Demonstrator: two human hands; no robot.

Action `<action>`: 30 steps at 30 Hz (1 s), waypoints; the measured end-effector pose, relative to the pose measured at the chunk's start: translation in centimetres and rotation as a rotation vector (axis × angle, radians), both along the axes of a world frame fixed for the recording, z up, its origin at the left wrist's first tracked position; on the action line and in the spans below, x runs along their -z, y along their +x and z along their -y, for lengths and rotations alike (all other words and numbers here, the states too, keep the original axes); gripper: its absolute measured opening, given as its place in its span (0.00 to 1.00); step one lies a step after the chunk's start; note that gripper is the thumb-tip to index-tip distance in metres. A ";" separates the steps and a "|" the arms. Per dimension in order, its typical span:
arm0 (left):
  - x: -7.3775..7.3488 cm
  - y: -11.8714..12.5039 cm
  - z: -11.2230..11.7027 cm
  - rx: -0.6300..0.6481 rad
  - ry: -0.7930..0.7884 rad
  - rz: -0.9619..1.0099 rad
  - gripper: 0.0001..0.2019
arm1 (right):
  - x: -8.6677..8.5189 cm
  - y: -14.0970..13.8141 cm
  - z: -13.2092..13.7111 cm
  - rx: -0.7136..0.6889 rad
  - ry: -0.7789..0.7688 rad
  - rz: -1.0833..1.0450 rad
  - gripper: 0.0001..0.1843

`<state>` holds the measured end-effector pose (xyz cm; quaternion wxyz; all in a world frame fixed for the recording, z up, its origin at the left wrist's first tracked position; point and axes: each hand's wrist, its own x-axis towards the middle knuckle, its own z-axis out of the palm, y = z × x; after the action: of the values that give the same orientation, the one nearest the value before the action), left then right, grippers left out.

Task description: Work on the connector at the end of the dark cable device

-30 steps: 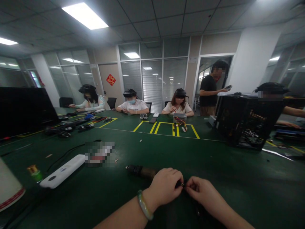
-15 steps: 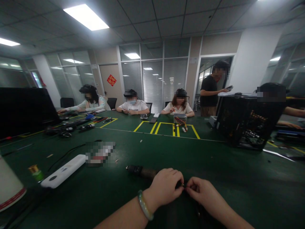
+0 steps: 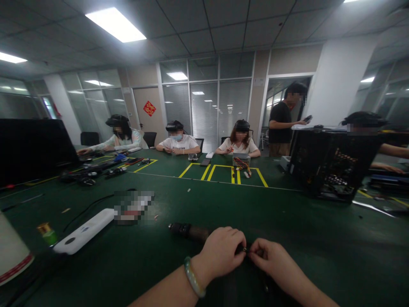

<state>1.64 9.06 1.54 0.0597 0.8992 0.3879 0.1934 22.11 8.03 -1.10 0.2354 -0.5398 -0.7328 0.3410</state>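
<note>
My left hand point(image 3: 223, 249), with a pale green bangle at its wrist, is closed in a pinch over the green tabletop. Its thumb and index finger meet at a small shiny metallic piece point(image 3: 245, 250), too small to name. Just to the right, my right hand point(image 3: 271, 258) pinches at the same spot, its fingertips nearly touching the left ones. A dark cylindrical tool point(image 3: 188, 231) with a black ribbed end and a silver tip lies behind my left hand, which hides its far part. A small dark item point(image 3: 266, 285) shows dimly below my right hand.
To the left are a white power strip point(image 3: 86, 230), a small green bottle point(image 3: 47, 233) with a gold cap and a white cup point(image 3: 12, 251). A black computer case point(image 3: 329, 162) stands at the right, a black monitor point(image 3: 35, 149) at the left. Several people sit or stand beyond the table.
Both hands stay almost in place, still pinching at the same spot. The small metallic piece shows slightly more brightly between the fingertips. The view has shifted very slightly.
</note>
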 end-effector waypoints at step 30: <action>0.2 0.0 0.0 0.008 0.003 0.004 0.07 | -0.3 -0.1 0.2 0.008 0.016 -0.004 0.06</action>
<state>1.59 9.04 1.34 0.0599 0.9004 0.3840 0.1958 22.00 7.84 -0.80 0.2424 -0.5403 -0.7328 0.3352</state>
